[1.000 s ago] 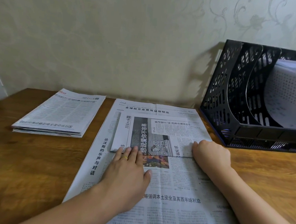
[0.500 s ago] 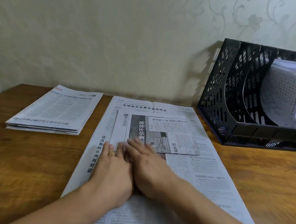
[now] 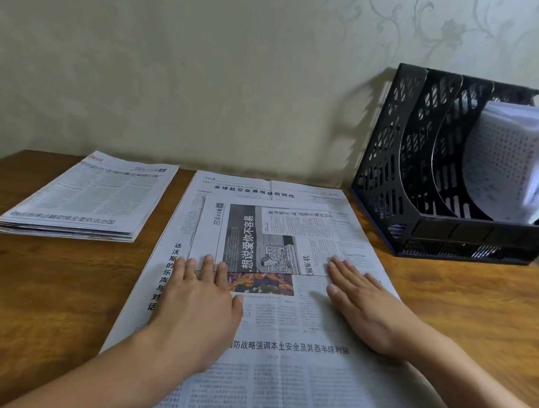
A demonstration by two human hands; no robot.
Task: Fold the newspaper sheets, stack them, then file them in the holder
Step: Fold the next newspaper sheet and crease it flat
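A small folded newspaper sheet (image 3: 269,235) lies on top of a large unfolded newspaper sheet (image 3: 283,362) spread down the middle of the wooden table. My left hand (image 3: 199,297) lies flat with straight fingers, its fingertips pressing the folded sheet's near left edge. My right hand (image 3: 363,304) lies flat too, its fingertips touching the folded sheet's near right corner. A stack of folded newspapers (image 3: 85,199) sits at the back left. The black perforated file holder (image 3: 421,169) stands at the back right.
White papers (image 3: 510,161) lean in the holder's right compartments; its left compartments hold nothing I can see. A pale patterned wall (image 3: 238,75) rises directly behind the table. Bare wood (image 3: 460,310) shows to the right of the big sheet and in front of the left stack.
My right hand slid left along the folded sheet's near edge to meet my left hand, then swept back right to the corner. My left hand stayed near the left edge.
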